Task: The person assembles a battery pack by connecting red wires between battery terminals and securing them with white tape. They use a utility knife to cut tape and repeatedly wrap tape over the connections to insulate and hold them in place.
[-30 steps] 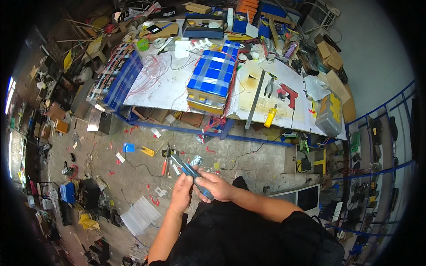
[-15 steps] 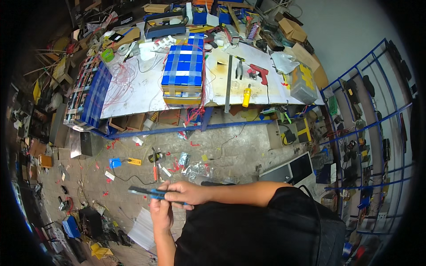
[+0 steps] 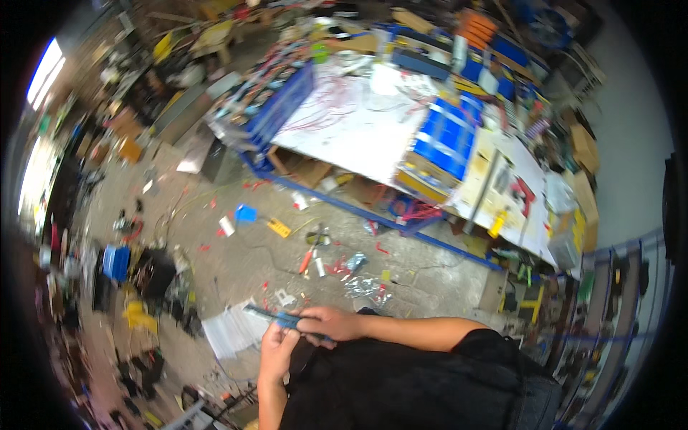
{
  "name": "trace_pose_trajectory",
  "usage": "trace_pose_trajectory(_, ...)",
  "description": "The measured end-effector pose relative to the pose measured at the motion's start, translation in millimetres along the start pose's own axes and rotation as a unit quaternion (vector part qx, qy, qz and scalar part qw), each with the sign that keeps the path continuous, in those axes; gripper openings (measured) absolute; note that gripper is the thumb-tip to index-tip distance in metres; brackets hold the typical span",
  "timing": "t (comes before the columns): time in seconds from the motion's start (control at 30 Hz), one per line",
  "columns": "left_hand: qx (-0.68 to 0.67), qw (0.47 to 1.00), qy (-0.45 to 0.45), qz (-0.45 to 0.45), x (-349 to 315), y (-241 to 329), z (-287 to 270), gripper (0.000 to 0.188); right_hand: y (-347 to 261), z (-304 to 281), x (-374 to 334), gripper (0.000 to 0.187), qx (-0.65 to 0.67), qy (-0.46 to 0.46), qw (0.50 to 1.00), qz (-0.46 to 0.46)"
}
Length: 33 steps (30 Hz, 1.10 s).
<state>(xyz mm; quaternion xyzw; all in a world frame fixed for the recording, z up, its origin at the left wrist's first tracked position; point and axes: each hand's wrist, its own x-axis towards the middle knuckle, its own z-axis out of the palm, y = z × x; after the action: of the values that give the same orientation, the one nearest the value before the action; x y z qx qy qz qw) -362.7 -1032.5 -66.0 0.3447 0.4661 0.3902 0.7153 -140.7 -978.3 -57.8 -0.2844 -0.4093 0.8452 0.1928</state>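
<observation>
In front of my dark-clothed body, both hands are together on a slim blue-and-black utility knife [image 3: 285, 319]. Its long dark end points up and to the left. My right hand [image 3: 328, 324] is closed round the rear of the handle, the forearm reaching across from the right. From below, my left hand [image 3: 277, 345] pinches the handle near its middle with thumb and fingers. My fingers cover part of the knife, and motion blurs its finer detail.
A workbench [image 3: 351, 132] stands ahead, bearing a large blue taped battery pack [image 3: 448, 140], a red glue gun [image 3: 524, 195] and a yellow-handled tool [image 3: 497, 224]. White sheets [image 3: 233, 331], an orange-handled screwdriver [image 3: 306, 261] and scraps litter the floor. Blue racking [image 3: 609, 287] lines the right.
My view has turned left and tilted, so the bench now sits further right and slanted. Both hands keep hold of the knife, and it appears slightly further right.
</observation>
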Motion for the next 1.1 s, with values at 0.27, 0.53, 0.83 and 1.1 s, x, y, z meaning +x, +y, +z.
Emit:
trace_pose_trajectory(0.27,0.044,0.996,0.064,0.038,16.5,43.7,-174.4,0.045,-7.4,11.8,132.3,0.037,0.039,0.197,0.979,-0.025)
trace_pose_trajectory(0.53,0.200,0.951,0.235,0.015,-40.4,97.5,-402.2,0.045,-64.6,117.7,329.4,0.042,0.000,0.191,0.980,-0.052)
trace_pose_trajectory(0.83,0.171,0.926,0.335,0.015,-5.1,133.0,-527.9,0.049,-134.1,158.4,499.6,0.040,-0.099,0.078,0.991,-0.035)
trace_pose_trajectory(1.1,0.003,0.886,0.439,-0.150,60.9,18.7,-710.5,0.050,-196.8,118.2,696.4,0.035,-0.083,0.059,0.994,-0.048)
